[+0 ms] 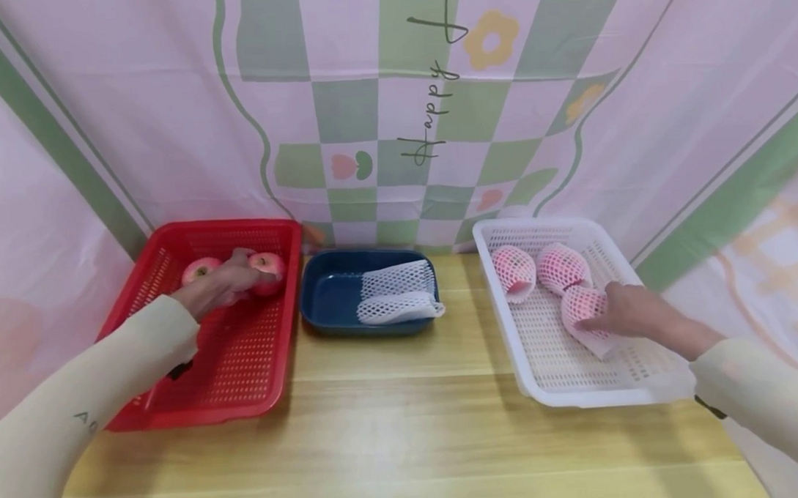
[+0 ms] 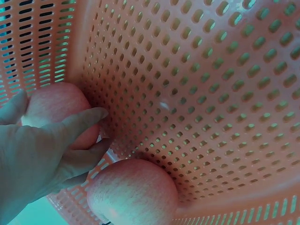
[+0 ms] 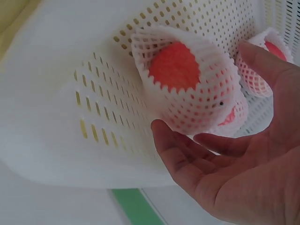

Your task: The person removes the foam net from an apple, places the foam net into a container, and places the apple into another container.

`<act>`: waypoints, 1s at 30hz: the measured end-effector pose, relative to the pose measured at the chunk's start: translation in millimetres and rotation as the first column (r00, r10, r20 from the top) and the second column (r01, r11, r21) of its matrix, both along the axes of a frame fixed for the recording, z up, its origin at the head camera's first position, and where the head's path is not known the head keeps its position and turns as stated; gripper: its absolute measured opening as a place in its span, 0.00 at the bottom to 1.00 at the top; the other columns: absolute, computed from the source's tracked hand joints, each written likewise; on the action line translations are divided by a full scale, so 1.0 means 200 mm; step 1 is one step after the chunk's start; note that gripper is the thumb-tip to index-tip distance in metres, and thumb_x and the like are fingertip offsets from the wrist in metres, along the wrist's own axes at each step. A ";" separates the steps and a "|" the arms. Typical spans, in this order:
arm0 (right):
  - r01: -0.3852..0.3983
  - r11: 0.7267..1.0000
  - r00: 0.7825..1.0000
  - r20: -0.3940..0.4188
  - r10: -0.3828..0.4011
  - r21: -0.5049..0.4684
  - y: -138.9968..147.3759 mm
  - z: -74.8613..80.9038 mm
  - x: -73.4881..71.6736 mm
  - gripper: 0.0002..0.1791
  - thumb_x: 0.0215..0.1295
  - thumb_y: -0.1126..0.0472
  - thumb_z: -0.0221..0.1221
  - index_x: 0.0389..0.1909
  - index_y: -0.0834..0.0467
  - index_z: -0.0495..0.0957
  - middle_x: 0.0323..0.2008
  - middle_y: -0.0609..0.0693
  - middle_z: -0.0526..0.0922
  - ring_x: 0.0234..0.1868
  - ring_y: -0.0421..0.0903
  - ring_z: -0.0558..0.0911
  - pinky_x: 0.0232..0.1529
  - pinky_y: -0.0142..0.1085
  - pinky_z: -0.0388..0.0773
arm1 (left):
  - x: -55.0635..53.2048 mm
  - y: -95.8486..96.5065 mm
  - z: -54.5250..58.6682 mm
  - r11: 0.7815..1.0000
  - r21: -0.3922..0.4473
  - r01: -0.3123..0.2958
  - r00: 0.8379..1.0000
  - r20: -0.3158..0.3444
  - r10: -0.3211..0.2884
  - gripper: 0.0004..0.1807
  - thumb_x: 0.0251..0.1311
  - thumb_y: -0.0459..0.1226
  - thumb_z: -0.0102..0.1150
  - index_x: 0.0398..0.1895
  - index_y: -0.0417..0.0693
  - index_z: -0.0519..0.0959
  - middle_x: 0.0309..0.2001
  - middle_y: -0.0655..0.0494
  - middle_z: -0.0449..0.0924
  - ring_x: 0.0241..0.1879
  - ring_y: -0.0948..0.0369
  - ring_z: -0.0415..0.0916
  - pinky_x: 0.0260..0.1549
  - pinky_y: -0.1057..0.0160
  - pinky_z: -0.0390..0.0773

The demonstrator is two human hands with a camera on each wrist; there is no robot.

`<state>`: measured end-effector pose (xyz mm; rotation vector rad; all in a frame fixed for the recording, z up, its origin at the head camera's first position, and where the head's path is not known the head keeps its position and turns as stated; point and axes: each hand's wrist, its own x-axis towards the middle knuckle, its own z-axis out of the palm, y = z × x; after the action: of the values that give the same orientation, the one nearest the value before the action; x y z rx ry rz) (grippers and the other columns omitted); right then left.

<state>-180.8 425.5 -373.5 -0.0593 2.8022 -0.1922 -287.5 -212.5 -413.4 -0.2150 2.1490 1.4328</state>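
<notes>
In the red basket [image 1: 245, 371] on the left, my left hand [image 1: 231, 278] grips a bare pink-red apple [image 1: 268, 267]. Its thumb and fingers lie around the apple's sides in the left wrist view. Another bare apple [image 2: 133, 194] sits close beside that hand. Over in the white basket [image 1: 542, 368], my right hand [image 1: 628, 310] is at an apple in a white foam net [image 1: 582, 308]. The right wrist view has its thumb and fingers spread around the net's side, with red skin bare at the net's opening.
Two more apples in foam nets, one at the left [image 1: 513, 271] and one at the back [image 1: 562, 267], lie in the white basket. Between the baskets stands a dark blue tray [image 1: 329, 326] with white foam nets [image 1: 398, 293] in it. A patterned cloth [image 1: 341, 112] hangs behind the wooden table [image 1: 392, 425].
</notes>
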 end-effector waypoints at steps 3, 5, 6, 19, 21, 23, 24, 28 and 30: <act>-0.007 1.000 1.000 -0.024 0.006 -0.023 -0.01 -0.03 0.00 0.33 0.59 0.41 0.74 0.32 0.68 0.73 0.22 0.53 0.73 0.23 0.48 0.74 0.23 0.39 0.74 | 0.00 0.01 0.00 1.000 0.001 -0.003 1.000 0.003 0.003 0.54 0.75 0.35 0.57 0.82 0.36 0.25 0.82 0.32 0.37 0.73 0.43 0.54 0.74 0.44 0.66; -0.008 1.000 0.999 -0.032 0.007 -0.024 -0.02 -0.04 0.00 0.34 0.58 0.40 0.74 0.32 0.68 0.74 0.22 0.54 0.74 0.24 0.49 0.74 0.23 0.40 0.75 | 0.01 0.01 0.00 1.000 0.002 0.005 1.000 0.000 -0.005 0.54 0.75 0.35 0.57 0.82 0.36 0.23 0.82 0.32 0.36 0.73 0.43 0.54 0.73 0.45 0.66; -0.010 1.000 0.999 -0.035 0.010 -0.016 -0.02 -0.04 0.00 0.35 0.58 0.40 0.75 0.33 0.70 0.74 0.23 0.56 0.75 0.25 0.51 0.75 0.24 0.42 0.77 | 0.01 0.01 0.00 1.000 -0.003 0.009 1.000 -0.002 -0.009 0.55 0.75 0.35 0.57 0.82 0.36 0.23 0.83 0.32 0.36 0.73 0.43 0.53 0.73 0.44 0.65; 0.001 0.997 1.000 -0.016 0.000 0.071 -0.03 -0.10 -0.02 0.57 0.53 0.43 0.77 0.58 0.88 0.61 0.49 0.91 0.67 0.38 0.74 0.79 0.36 0.65 0.83 | 0.04 0.00 0.00 0.999 -0.023 0.030 0.999 -0.013 -0.030 0.55 0.74 0.36 0.60 0.82 0.35 0.26 0.82 0.29 0.36 0.78 0.39 0.44 0.78 0.40 0.56; -0.005 0.997 1.000 -0.012 0.006 0.075 -0.03 -0.10 -0.03 0.57 0.52 0.43 0.78 0.59 0.88 0.61 0.50 0.91 0.67 0.39 0.75 0.79 0.37 0.65 0.83 | 0.04 0.00 0.00 0.999 -0.024 0.027 1.000 -0.011 -0.027 0.55 0.74 0.36 0.60 0.82 0.35 0.26 0.82 0.29 0.36 0.77 0.38 0.44 0.78 0.39 0.56; -0.004 0.997 1.000 -0.009 0.005 0.080 -0.04 -0.11 -0.03 0.58 0.52 0.44 0.78 0.60 0.88 0.60 0.51 0.91 0.66 0.39 0.76 0.79 0.37 0.66 0.82 | 0.05 -0.01 0.01 0.999 -0.031 0.021 1.000 -0.008 -0.022 0.55 0.74 0.37 0.60 0.83 0.36 0.27 0.82 0.30 0.36 0.78 0.38 0.44 0.78 0.38 0.56; -0.004 0.997 1.000 -0.010 0.005 0.083 -0.04 -0.11 -0.03 0.59 0.52 0.44 0.78 0.60 0.88 0.59 0.50 0.91 0.66 0.39 0.76 0.79 0.37 0.66 0.82 | 0.05 -0.01 0.01 0.999 -0.040 0.022 1.000 -0.011 -0.022 0.55 0.74 0.37 0.61 0.83 0.36 0.27 0.82 0.30 0.36 0.78 0.38 0.44 0.78 0.38 0.56; 0.000 0.996 1.000 -0.027 0.002 0.088 -0.05 -0.13 -0.03 0.60 0.52 0.46 0.78 0.62 0.89 0.56 0.49 0.91 0.66 0.38 0.78 0.79 0.36 0.66 0.82 | 0.07 -0.01 0.02 0.997 -0.066 0.035 0.998 -0.052 -0.038 0.55 0.74 0.38 0.60 0.83 0.35 0.28 0.82 0.29 0.36 0.78 0.38 0.44 0.78 0.37 0.55; -0.002 0.996 0.999 -0.039 0.006 0.091 -0.05 -0.13 -0.02 0.60 0.52 0.48 0.78 0.62 0.89 0.55 0.47 0.90 0.67 0.38 0.78 0.79 0.35 0.66 0.82 | 0.07 -0.01 0.03 0.995 -0.087 0.050 0.994 -0.089 -0.058 0.54 0.73 0.37 0.61 0.83 0.34 0.29 0.82 0.28 0.37 0.78 0.38 0.44 0.78 0.37 0.54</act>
<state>-185.6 414.8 -399.6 -0.0475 2.8457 -0.0632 -272.8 -214.1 -407.7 -0.1230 2.2738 1.3468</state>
